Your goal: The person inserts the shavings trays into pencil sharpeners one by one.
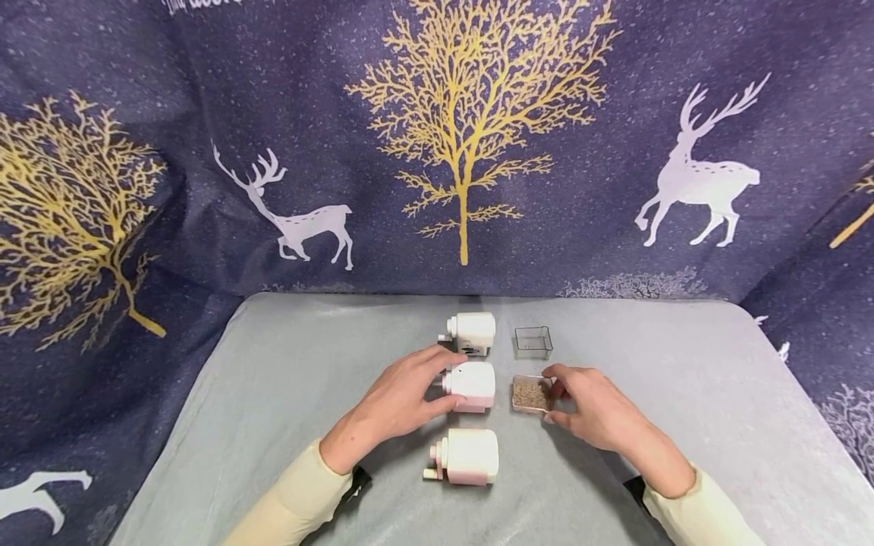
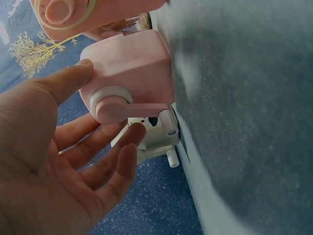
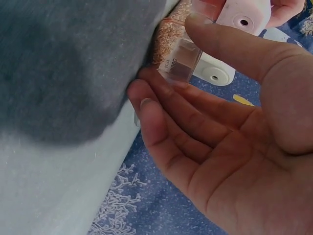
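Observation:
Three crank pencil sharpeners stand in a column. My left hand (image 1: pixel 399 396) holds the middle one, a pink-and-white pencil sharpener (image 1: pixel 473 383), with the thumb on its near side and a forefinger on its far side. The left wrist view shows its pink crank (image 2: pixel 149 110) and my other fingers spread beside it. My right hand (image 1: pixel 604 409) pinches a clear shavings drawer (image 1: pixel 530 395) between thumb and fingers, just right of that sharpener. Light brown shavings (image 3: pixel 171 41) fill the drawer, close over the grey tabletop.
Behind is a white sharpener (image 1: pixel 476 327), with a clear empty drawer (image 1: pixel 533 343) to its right. Nearer me stands a cream-and-pink sharpener (image 1: pixel 471 456), its crank pointing left. A dark blue cloth (image 1: pixel 546 250) with trees and deer hangs behind the grey table (image 1: pixel 273 379).

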Motion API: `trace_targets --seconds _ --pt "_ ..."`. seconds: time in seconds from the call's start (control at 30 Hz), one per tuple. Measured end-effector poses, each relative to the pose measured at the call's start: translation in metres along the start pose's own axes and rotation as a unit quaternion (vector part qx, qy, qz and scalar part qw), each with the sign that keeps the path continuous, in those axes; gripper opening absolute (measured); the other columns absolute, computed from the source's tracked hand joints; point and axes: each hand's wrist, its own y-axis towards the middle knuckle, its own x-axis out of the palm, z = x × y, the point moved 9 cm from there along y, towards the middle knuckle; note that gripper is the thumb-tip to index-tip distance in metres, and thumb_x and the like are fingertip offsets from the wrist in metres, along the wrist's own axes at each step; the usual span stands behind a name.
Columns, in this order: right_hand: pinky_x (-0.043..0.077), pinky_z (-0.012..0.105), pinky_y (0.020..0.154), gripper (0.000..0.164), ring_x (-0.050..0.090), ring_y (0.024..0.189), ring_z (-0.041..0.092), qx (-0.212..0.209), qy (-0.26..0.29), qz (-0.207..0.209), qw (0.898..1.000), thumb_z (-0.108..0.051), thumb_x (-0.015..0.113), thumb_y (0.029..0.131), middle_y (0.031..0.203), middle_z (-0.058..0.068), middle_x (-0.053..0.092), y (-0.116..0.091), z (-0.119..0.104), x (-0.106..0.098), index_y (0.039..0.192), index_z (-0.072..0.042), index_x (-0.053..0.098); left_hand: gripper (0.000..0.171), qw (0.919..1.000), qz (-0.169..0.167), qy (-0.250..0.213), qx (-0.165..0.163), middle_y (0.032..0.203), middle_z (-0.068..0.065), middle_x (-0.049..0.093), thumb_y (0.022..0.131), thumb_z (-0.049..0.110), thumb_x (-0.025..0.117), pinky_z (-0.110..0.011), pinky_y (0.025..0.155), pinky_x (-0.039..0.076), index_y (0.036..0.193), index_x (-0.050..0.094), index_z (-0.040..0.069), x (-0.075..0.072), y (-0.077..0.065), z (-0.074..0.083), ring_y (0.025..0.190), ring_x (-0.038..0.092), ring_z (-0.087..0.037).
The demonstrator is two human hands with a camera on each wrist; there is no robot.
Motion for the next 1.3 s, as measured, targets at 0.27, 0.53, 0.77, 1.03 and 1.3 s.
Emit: trace_targets --seconds 0.27,0.53,0.77,1.03,1.3 --pt "0.054 0.041 0.081 0.058 0.064 0.086 0.02 -0.01 0.003 0.005 1.0 -0.015 0.081 0.073 0.092 0.002 0.068 0.001 -0.002 0.001 0.123 0.002 0.058 0.061 0.9998 0.0 -0.013 -0.012 0.127 0.011 0.056 0.086 0.045 0.071 -0.032 0.095 0.047 0.139 0.055 0.02 0.0 0.001 -0.002 0.113 0.054 -0.007" --pt "0.054 0.039 0.078 0.057 0.064 0.084 0.018 -0.016 0.003 0.012 1.0 -0.015 0.082 0.073 0.091 0.001 0.068 0.003 -0.004 0.001 0.123 0.001 0.059 0.061 0.9992 0.008 -0.036 -0.017 0.123 0.012 0.058 0.083 0.045 0.072 -0.032 0.094 0.048 0.137 0.058 0.02 -0.002 0.002 -0.003 0.111 0.056 -0.007" --pt "0.054 0.036 0.077 0.057 0.064 0.082 0.017 -0.024 0.007 0.012 1.0 -0.015 0.083 0.072 0.09 0.002 0.068 0.006 -0.009 0.001 0.122 0.001 0.06 0.062 0.9993 0.001 -0.021 -0.031 0.126 0.011 0.058 0.082 0.046 0.073 -0.031 0.095 0.047 0.137 0.058 0.022 -0.004 0.003 -0.003 0.112 0.055 -0.007" --pt "0.055 0.035 0.077 0.058 0.064 0.083 0.017 -0.023 0.014 0.005 1.0 -0.016 0.083 0.072 0.09 0.002 0.068 0.01 -0.012 0.006 0.122 0.002 0.059 0.064 0.9996 -0.01 -0.006 -0.027 0.129 0.008 0.057 0.083 0.048 0.071 -0.035 0.096 0.046 0.138 0.056 0.019 -0.002 0.003 0.0 0.114 0.055 -0.011" --pt "0.054 0.034 0.077 0.058 0.064 0.082 0.017 -0.024 0.021 0.007 0.999 -0.016 0.084 0.071 0.089 0.002 0.067 0.013 -0.016 0.008 0.121 0.001 0.06 0.064 0.9997 -0.008 0.002 -0.023 0.127 0.008 0.058 0.082 0.048 0.071 -0.034 0.094 0.048 0.137 0.058 0.019 -0.002 0.004 -0.001 0.112 0.056 -0.01"
